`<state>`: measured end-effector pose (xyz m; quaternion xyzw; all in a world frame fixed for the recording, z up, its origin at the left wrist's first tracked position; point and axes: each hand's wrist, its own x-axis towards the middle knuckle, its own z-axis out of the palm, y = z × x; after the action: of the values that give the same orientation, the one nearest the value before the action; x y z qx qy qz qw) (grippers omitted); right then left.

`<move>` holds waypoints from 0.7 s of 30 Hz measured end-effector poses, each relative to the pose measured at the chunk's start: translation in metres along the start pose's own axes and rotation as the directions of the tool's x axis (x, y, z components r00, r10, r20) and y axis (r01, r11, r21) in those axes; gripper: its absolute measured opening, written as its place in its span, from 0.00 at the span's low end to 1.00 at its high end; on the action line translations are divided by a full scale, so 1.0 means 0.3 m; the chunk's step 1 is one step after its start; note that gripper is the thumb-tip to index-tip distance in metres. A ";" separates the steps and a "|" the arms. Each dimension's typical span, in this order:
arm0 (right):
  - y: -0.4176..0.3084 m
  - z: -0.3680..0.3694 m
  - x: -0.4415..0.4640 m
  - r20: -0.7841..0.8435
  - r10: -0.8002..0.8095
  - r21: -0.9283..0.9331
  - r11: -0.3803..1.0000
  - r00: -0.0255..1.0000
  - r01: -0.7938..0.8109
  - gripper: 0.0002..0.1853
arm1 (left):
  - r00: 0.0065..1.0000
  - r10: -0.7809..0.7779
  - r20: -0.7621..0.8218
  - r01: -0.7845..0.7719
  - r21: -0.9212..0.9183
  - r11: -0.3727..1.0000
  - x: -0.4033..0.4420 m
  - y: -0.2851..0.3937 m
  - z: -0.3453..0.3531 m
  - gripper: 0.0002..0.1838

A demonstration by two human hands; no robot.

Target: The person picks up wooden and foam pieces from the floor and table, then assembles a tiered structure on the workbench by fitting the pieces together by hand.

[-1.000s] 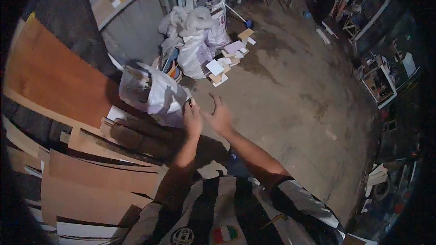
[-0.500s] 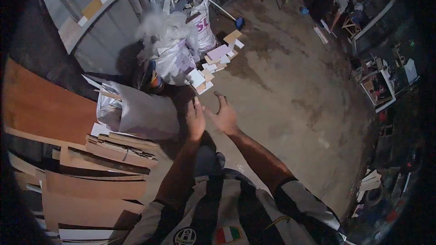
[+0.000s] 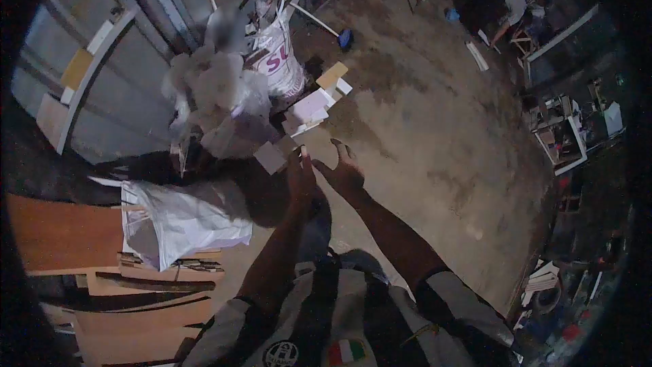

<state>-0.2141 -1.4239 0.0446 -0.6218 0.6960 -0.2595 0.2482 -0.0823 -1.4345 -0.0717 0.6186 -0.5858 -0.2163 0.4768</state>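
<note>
My left hand [image 3: 299, 175] is stretched forward with its fingers extended and nothing visible in it. Just beyond its fingertips lies a pale square board offcut [image 3: 270, 158]; I cannot tell whether they touch. To its right, my right hand [image 3: 345, 173] is open, thumb and fingers apart, above the bare concrete floor. Ahead of both hands is a loose pile of white and tan board offcuts [image 3: 309, 110], with a tan piece [image 3: 332, 75] at its far end.
A white sack [image 3: 197, 221] of scraps lies at the left by stacked brown boards [image 3: 142, 326]. Clear plastic bags [image 3: 224, 95] and a printed sack [image 3: 277, 61] stand against the metal wall. A blue-headed broom [image 3: 345, 39] lies beyond. A person [image 3: 509, 3] is at far right.
My view has swung slightly to the right and nearer the offcuts. Both hands remain stretched out, now closer to the pile, and the light on them is dimmer.
</note>
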 end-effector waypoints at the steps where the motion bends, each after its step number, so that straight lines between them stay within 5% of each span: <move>1: 0.039 -0.004 0.105 0.004 0.008 -0.004 1.000 1.000 -0.008 0.42 | 0.933 0.360 0.005 -0.344 0.309 0.887 0.082 0.042 0.049 0.24; 2: 0.055 0.008 0.130 -0.010 0.005 -0.014 1.000 1.000 -0.005 0.42 | 0.935 0.355 0.009 -0.340 0.310 0.888 0.103 0.087 0.033 0.24; 3: 0.071 0.007 0.161 -0.032 -0.002 -0.026 1.000 0.999 0.001 0.41 | 0.995 -0.030 0.099 0.023 0.068 0.997 0.135 0.151 0.020 0.26; 5: 0.122 0.012 0.290 -0.024 0.030 -0.011 0.999 0.999 -0.030 0.41 | 0.885 -0.377 0.274 0.420 -0.115 0.900 0.235 0.150 0.130 0.29; 6: 0.132 0.016 0.334 -0.021 0.054 0.004 0.999 0.998 -0.054 0.41 | 0.969 -0.164 0.187 0.141 0.128 0.982 0.234 0.065 0.216 0.32; 8: 0.172 0.001 0.456 -0.006 0.033 0.066 0.997 0.999 -0.033 0.41 | 0.983 0.075 0.165 -0.135 0.387 0.912 0.318 0.000 0.320 0.35; 10: 0.257 0.025 0.609 0.018 0.009 0.120 0.993 1.000 -0.011 0.42 | 0.934 0.197 0.298 -0.307 0.387 0.869 0.446 0.002 0.395 0.40; 14: 0.405 0.116 0.832 0.027 -0.009 0.148 0.989 1.000 0.005 0.45 | 0.897 0.370 0.242 -0.438 0.373 0.818 0.574 0.004 0.499 0.40; 15: 0.440 0.139 0.903 0.001 -0.029 0.166 0.986 1.000 0.028 0.46 | 0.978 0.065 0.200 -0.087 0.107 0.990 0.606 -0.063 0.578 0.38; 16: 0.440 0.124 0.975 0.017 -0.027 0.171 0.985 0.999 0.024 0.46 | 0.935 -0.254 0.248 0.300 -0.167 0.939 0.644 -0.099 0.642 0.36; 19: 0.503 0.139 1.172 0.212 0.059 0.320 0.939 0.975 -0.126 0.49 | 0.924 -0.292 0.248 0.360 -0.304 0.882 0.729 -0.166 0.774 0.33; 20: 0.574 0.198 1.230 0.125 0.010 0.292 0.955 0.992 -0.046 0.50 | 0.920 -0.305 0.247 0.378 -0.349 0.857 0.765 -0.185 0.817 0.32; 21: 0.609 0.224 1.284 0.036 -0.041 0.255 0.967 0.998 0.031 0.51 | 0.943 -0.263 0.204 0.300 -0.179 0.937 0.788 -0.236 0.866 0.32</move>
<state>-0.3437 -1.7936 -0.1365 -0.6026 0.6404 -0.3380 0.3353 -0.2082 -1.7521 -0.1801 0.6214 -0.5052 -0.3965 0.4488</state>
